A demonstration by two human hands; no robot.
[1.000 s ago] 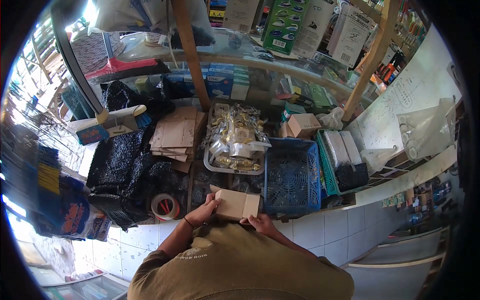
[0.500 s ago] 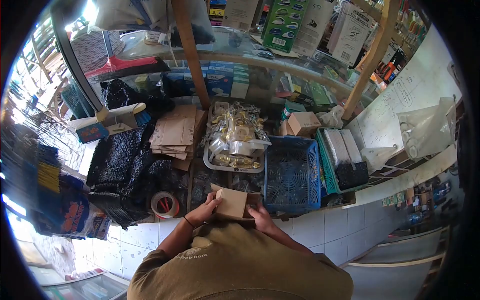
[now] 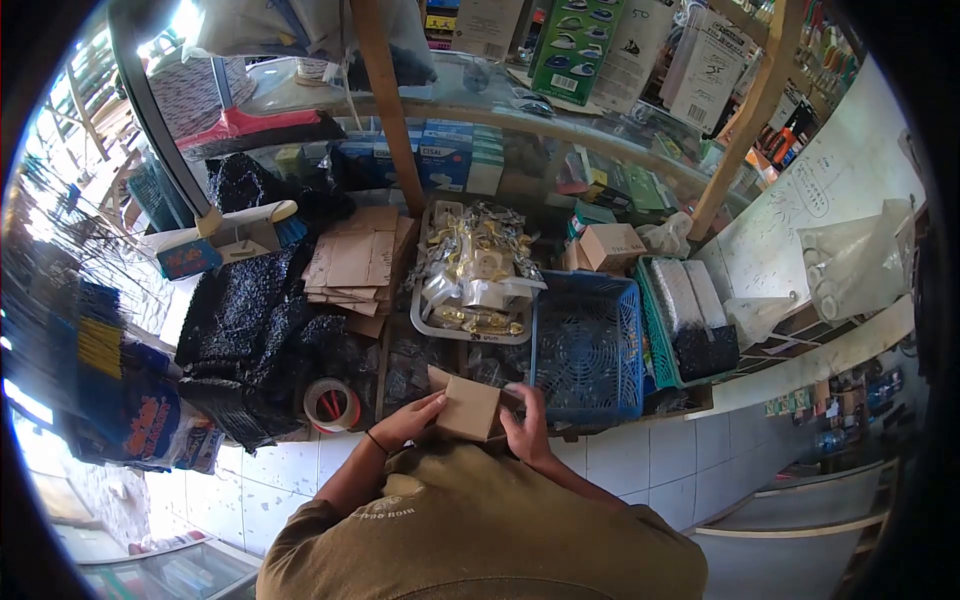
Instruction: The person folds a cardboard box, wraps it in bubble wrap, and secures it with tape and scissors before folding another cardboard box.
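A small brown cardboard box is held in front of my chest, with a flap raised at its left end. My left hand is closed on the left side of the box, thumb on top. At the box's right end is my right hand, its thumb and bent fingers around that edge; the fingertips are partly hidden. Just beyond the box stands a white tray heaped with shiny metal parts in clear wrapping. A blue plastic basket stands to the right of it.
Flat cardboard pieces are stacked left of the tray, beside black bubble wrap. A tape roll lies near the front edge. A green basket with wrapped packs stands right. A wooden post rises behind.
The box has shifted slightly right and its right end looks closed over now, where an opening showed before. My right hand has moved up and its fingers are raised higher.
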